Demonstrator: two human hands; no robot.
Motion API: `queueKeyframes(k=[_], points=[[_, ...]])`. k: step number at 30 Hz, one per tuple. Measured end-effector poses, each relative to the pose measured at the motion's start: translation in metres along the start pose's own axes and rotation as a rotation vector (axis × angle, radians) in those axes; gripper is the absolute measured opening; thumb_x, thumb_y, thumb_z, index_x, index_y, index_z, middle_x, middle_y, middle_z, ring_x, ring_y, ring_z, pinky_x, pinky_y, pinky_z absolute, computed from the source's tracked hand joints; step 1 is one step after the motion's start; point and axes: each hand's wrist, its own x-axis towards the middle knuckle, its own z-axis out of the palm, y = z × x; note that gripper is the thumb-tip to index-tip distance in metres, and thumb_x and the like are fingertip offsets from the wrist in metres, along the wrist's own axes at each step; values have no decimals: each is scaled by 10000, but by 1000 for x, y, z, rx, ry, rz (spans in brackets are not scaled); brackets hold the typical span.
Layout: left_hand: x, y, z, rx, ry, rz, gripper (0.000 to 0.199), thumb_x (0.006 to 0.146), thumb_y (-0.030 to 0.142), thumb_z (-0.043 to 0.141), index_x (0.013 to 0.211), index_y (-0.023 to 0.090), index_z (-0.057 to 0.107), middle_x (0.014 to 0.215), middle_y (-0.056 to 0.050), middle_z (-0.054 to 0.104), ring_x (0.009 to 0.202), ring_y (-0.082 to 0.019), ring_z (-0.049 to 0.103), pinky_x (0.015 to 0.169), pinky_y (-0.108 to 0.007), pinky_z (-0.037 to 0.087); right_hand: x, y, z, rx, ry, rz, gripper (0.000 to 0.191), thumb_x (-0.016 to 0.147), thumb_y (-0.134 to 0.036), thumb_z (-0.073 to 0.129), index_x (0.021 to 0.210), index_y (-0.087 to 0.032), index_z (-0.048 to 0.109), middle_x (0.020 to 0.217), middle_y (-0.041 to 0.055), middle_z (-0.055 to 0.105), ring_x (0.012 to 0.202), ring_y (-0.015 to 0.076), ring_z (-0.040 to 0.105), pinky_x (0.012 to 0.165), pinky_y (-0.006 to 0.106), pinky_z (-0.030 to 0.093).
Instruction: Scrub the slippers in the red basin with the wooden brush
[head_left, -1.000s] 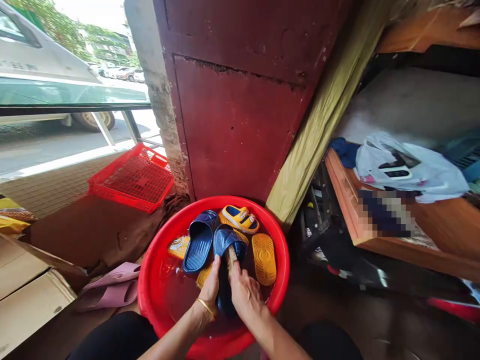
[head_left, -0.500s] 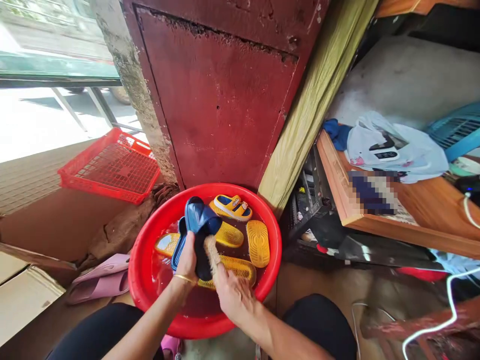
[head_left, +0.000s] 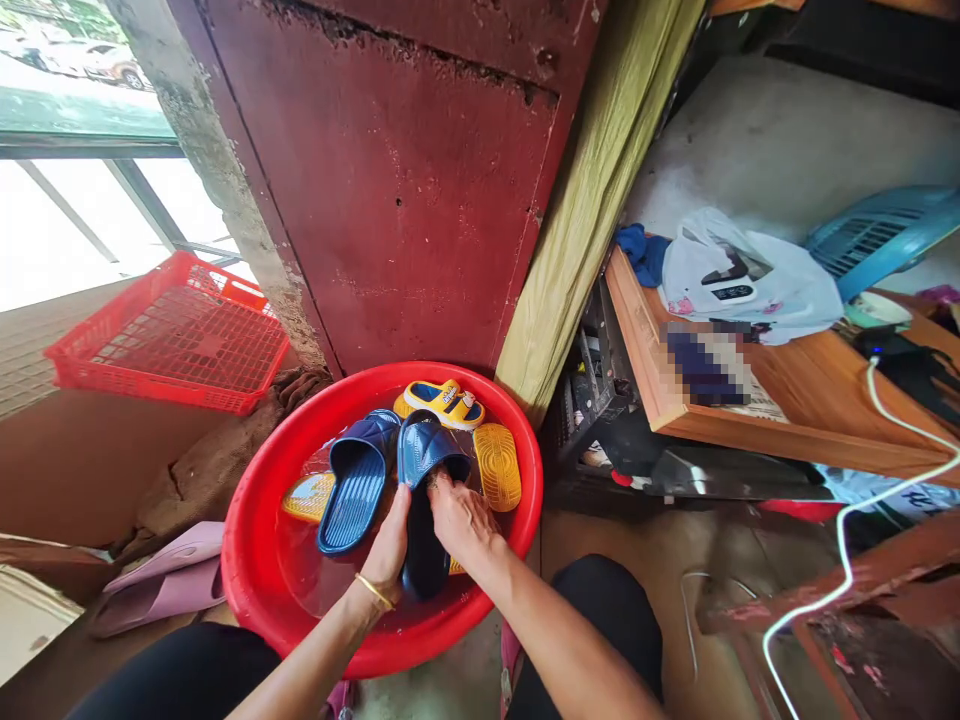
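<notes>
Both hands are at a dark blue slipper over a red basin.

The left hand point(head_left: 390, 540) grasps the near left side of the held slipper point(head_left: 426, 565), thumb along its edge; the right hand point(head_left: 466, 522) has bent fingers reaching in under the strap, and whether they grip anything there cannot be told. The held slipper lies between the hands, toe pointing away from the person, its long axis running nearly straight from near to far. Around it, the red basin point(head_left: 259, 570) contains water, a second blue slipper point(head_left: 351, 500) just to the left with its toe angled away and rightward, a yellow slipper point(head_left: 309, 495) at the left, an upturned yellow slipper point(head_left: 497, 467) at the right, and a yellow-strapped slipper point(head_left: 450, 402) near the far rim. Pink slippers point(head_left: 169, 585) lie outside, to the left. Farther off stand a red crate point(head_left: 180, 335) and a dark red door point(head_left: 405, 220).
</notes>
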Motion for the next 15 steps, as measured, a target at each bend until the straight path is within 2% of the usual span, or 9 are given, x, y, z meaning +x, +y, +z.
queueKeyframes(k=[2, 4, 6, 9, 12, 15], points=[[2, 12, -5, -55, 51, -3, 609, 956, 591, 561, 1434, 217, 610, 1391, -104, 702, 1407, -280, 557, 1110, -390, 525, -14, -8, 6, 17, 15, -46, 382, 1083, -276, 355, 1406, -198, 545, 1012, 135, 770, 874, 271, 774, 751, 353, 599], [7, 30, -11, -101, 67, -62, 671, 939, 675, 518, 1357, 170, 662, 1186, -142, 790, 1190, -317, 713, 952, -418, 622, -36, -15, 16, 20, 16, -113, 389, 1080, -309, 374, 1405, -197, 556, 991, 121, 765, 820, 261, 764, 709, 334, 599], [14, 49, -19, -164, 73, -107, 755, 940, 737, 425, 1312, 130, 677, 1010, -151, 816, 988, -318, 779, 821, -420, 660, -59, -19, 26, 21, 13, -214, 410, 1074, -320, 385, 1428, -197, 552, 971, 108, 759, 773, 251, 748, 673, 320, 598], [22, 64, -26, -254, 45, -99, 763, 939, 743, 412, 1298, 125, 680, 928, -138, 816, 868, -299, 792, 770, -407, 666, -78, -16, 32, -7, 4, -310, 473, 1076, -344, 396, 1520, -208, 482, 975, 108, 751, 746, 249, 734, 644, 316, 596], [16, 54, -20, -239, 2, -165, 758, 918, 739, 471, 1324, 130, 670, 965, -149, 817, 888, -318, 791, 789, -444, 663, -62, -6, 21, -75, -5, -245, 472, 1082, -343, 394, 1526, -211, 482, 1012, 133, 748, 765, 258, 743, 667, 335, 599], [0, 29, -5, -155, -56, -226, 713, 900, 685, 574, 1391, 171, 636, 1069, -147, 813, 996, -329, 777, 862, -461, 646, -26, 6, 5, -111, -8, -31, 442, 1094, -304, 363, 1505, -204, 493, 1040, 157, 750, 826, 258, 761, 730, 345, 599]])
